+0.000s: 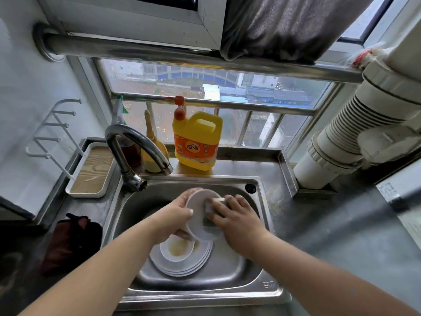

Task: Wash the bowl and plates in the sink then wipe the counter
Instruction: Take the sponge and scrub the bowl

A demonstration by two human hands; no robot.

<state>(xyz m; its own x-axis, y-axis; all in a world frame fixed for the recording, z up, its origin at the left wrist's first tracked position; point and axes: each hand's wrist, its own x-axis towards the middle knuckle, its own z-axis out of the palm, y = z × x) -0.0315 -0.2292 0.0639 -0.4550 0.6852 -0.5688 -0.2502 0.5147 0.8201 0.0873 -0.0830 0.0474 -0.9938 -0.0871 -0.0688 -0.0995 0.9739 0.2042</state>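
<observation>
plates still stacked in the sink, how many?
About 4, judging by the rims: one stack of plates on the sink floor, under a stained small dish. The left hand holds another dish above. More may be hidden.

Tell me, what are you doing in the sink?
A person is washing dishes. The left hand holds a white plate tilted over the sink, and the right hand presses a sponge against it. A stack of plates lies in the sink below, the top one smeared with sauce. The faucet shows no water running.
</observation>
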